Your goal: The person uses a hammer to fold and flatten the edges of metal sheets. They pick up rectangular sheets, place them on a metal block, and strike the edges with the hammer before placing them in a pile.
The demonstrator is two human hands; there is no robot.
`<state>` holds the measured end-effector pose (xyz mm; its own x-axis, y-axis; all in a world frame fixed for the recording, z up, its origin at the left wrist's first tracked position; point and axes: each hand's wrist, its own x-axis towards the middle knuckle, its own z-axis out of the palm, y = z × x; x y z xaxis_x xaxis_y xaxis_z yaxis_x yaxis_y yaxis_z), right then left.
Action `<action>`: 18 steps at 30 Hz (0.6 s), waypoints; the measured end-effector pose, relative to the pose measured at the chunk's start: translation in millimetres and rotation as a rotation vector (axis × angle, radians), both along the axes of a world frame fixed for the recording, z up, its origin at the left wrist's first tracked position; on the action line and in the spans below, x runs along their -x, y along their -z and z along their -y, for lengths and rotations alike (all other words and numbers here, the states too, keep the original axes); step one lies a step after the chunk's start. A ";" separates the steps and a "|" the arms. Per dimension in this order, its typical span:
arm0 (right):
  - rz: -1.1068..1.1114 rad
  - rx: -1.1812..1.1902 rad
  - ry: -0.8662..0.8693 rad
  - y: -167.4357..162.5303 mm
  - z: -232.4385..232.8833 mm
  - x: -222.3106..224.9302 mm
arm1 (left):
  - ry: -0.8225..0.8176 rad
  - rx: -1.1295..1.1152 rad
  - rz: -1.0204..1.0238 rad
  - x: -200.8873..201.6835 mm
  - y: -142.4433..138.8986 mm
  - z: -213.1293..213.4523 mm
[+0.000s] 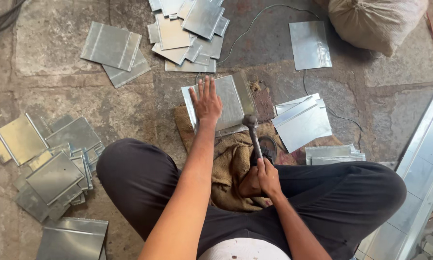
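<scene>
So from my seat watching the head camera: the left hand (206,101) is lying flat with fingers spread on a metal sheet (231,98), pressing it down, not gripping anything. That sheet sits on a piece of burlap (228,163) on the stone floor (48,48), right in front of the crossed legs. The right hand (267,177) is clenched around the handle of a hammer (252,132), and the hammer's head is at the sheet's near right edge, touching it or just above, I can't tell which. More folded sheets lie just right of the hammer (303,123), a messy pile sits at the top (187,31), and another heap is off to the left (52,168). A full sack (375,21) sits at top right, and a long metal strip (423,159) runs along the right edge.
</scene>
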<state>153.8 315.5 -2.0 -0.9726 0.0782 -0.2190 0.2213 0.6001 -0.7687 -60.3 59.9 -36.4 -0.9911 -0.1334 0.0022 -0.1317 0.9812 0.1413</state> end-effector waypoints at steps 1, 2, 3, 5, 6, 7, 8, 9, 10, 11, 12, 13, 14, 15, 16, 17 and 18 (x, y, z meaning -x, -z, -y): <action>0.002 -0.047 -0.012 -0.3 -1.0 2.7 | -0.006 -0.001 0.056 -1.8 -1.4 -1.5; 0.008 0.050 0.004 -0.8 -2.0 5.9 | -0.005 0.002 0.111 -1.1 -5.4 -0.6; 0.017 0.144 0.013 -1.3 -2.9 9.6 | -0.010 0.003 0.169 -1.2 -10.4 -0.6; 0.057 0.263 0.049 -2.9 -4.5 18.5 | 0.002 -0.033 0.204 -1.1 -23.1 2.4; 0.074 0.295 0.079 -4.0 -5.0 23.6 | 0.005 -0.044 0.212 1.1 -31.4 5.6; 0.091 0.329 0.107 -5.4 -5.4 29.0 | 0.013 -0.073 0.249 2.3 -39.1 10.4; 0.074 0.354 0.143 -7.2 -5.5 34.5 | 0.021 -0.098 0.284 3.6 -46.8 16.8; 0.056 0.383 0.184 -9.9 -5.2 40.3 | 0.032 -0.118 0.318 5.2 -54.0 23.8; 0.041 0.413 0.229 -13.3 -4.7 46.5 | -0.006 -0.130 0.232 4.6 -59.2 32.5; 0.071 0.493 0.231 -17.4 -4.4 53.6 | -0.042 -0.145 0.143 3.9 -63.9 40.7; 0.105 0.572 0.228 -21.1 -4.2 60.8 | -0.081 -0.162 0.056 2.5 -66.5 50.2; 0.180 0.681 0.273 -23.8 -4.1 67.7 | -0.193 -0.278 -0.048 -3.7 -66.1 57.0; 0.260 0.786 0.312 -25.4 -3.8 74.4 | -0.312 -0.394 -0.154 -12.2 -63.5 63.1; 0.333 0.893 0.344 -26.5 -3.0 80.6 | -0.431 -0.507 -0.273 -16.8 -61.0 68.9; 0.391 0.883 0.342 -26.9 -2.0 85.1 | -0.535 -0.642 -0.252 -22.9 -57.5 72.3; 0.452 0.867 0.343 -27.0 -1.2 88.5 | -0.639 -0.781 -0.227 -30.1 -52.6 73.0; 0.508 0.850 0.342 -28.0 0.5 91.9 | -0.666 -0.896 -0.142 -36.5 -47.5 72.2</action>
